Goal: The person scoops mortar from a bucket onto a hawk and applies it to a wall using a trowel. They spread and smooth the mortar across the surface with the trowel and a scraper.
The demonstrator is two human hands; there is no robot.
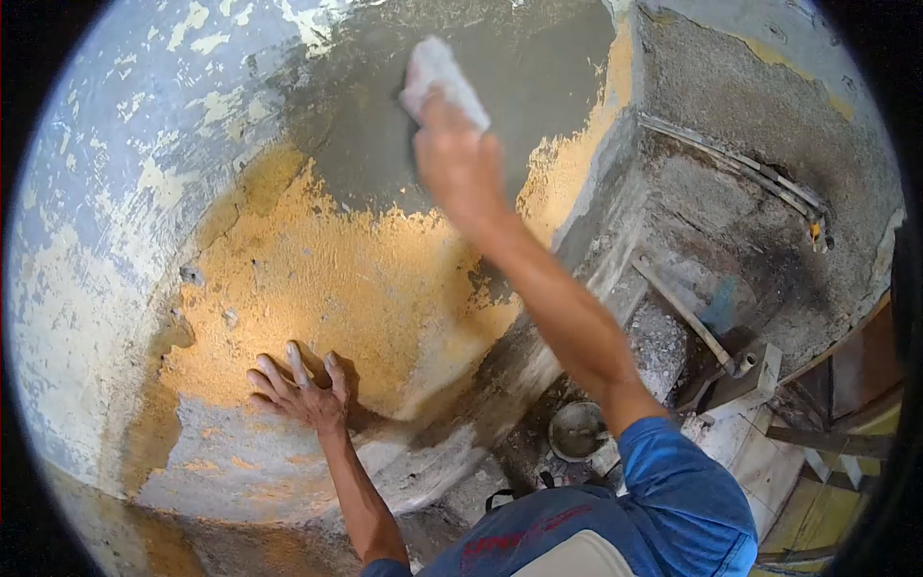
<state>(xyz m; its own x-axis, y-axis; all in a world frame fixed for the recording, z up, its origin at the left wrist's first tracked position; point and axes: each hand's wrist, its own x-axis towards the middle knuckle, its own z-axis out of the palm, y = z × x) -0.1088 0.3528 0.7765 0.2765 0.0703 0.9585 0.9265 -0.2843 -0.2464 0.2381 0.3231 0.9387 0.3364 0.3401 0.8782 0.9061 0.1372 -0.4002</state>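
Note:
My right hand [460, 168] is stretched up to the wall and grips a pale, sponge-like block [450, 79], blurred by motion. The block lies over a patch of smooth grey plaster [548, 82], and its exact material is hard to make out. Lower down, my left hand [306, 392] rests with fingers spread on the rough orange-yellow part of the wall [327, 288]. Nothing is held in that hand. The grey patch meets the orange area along a ragged edge between my two hands.
Below my right arm stands a round bucket [577, 431] with grey contents. Pipes [740, 165] run along the right wall. A long-handled tool [685, 310] leans in the corner near a white box-like piece [755, 387]. Peeling blue-white paint [106, 240] covers the left wall.

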